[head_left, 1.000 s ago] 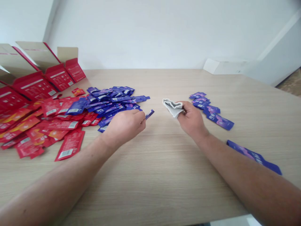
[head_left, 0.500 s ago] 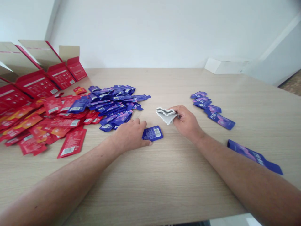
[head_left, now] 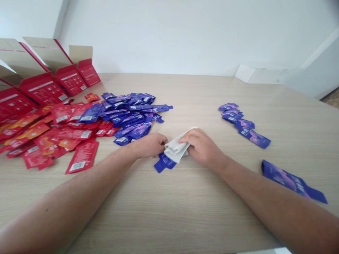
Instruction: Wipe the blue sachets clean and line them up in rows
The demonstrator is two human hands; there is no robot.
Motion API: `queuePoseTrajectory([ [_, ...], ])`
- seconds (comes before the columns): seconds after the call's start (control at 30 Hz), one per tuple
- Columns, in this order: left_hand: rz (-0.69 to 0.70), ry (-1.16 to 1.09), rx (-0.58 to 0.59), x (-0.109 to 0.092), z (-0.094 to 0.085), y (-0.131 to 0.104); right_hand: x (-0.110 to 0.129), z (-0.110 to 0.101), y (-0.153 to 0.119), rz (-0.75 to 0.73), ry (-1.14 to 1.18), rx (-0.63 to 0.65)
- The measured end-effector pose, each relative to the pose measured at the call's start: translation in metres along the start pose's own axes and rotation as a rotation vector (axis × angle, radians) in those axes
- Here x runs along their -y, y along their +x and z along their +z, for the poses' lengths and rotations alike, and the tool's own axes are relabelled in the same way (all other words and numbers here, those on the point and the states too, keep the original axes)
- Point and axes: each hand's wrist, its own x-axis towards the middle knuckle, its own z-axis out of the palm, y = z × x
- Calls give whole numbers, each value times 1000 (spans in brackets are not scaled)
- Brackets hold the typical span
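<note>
Apparently you're wiping: your right hand [head_left: 203, 145] grips a white cloth [head_left: 175, 147] over a blue sachet [head_left: 164, 163], well inside the surface's [head_left: 148, 211] near edge; your left hand [head_left: 152, 145] curls alongside, its hold unclear. Next likely needs steadying the sachet.

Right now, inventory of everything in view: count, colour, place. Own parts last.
Cloth: 1, off-white, centre, in the right hand
Covered packet: 1, blue, on the table partly under the cloth
Blue packet pile: many overlapping, blue-purple, left of centre
Red packet pile: many overlapping, red and orange, far left
Packet row: about four, overlapping, blue-purple, right of centre
Lone packet: 1, blue-purple, right, beyond the right forearm
Open boxes: at least 4, red, back left
White box: 1, white, back right
Table: 1, pale wood, under it all
Wall: white, behind the table
Left hand: 1, bare, at the cloth's left edge; fingertips hidden
Right hand: 1, bare, gripping the cloth
Forearms: 2, bare, reaching in from the lower corners
</note>
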Motion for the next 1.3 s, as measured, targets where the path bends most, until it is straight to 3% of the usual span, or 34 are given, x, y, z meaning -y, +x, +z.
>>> queuePoseTrajectory([
  [0.1, 24, 15, -36, 0, 4, 2, 18, 13, -1, -197, 4, 219],
  [0.17, 34, 2, -34, 1, 5, 4, 18, 17, -1, -253, 23, 270],
  [0.33, -15, -27, -32, 5, 7, 10, 1, 11, -1, -76, -33, 170],
  [0.5, 61, -29, -31, 8, 8, 11, 5, 13, -1, -238, 8, 276],
  [0.67, 80, -35, -36, 6, 9, 8, 2, 11, 0, -84, -33, 154],
  [0.83, 90, -48, -28, 3, 9, 7, 15, 14, 1, -252, 2, 285],
  [1.0, 97, -28, -51, 3, 8, 8, 16, 16, 0, -127, -73, 198],
  [1.17, 97, -34, -35, 3, 9, 9, 22, 20, 0, -236, -55, 283],
  [1.3, 75, -37, -55, -1, 8, 7, 20, 17, 0, -157, -46, 217],
])
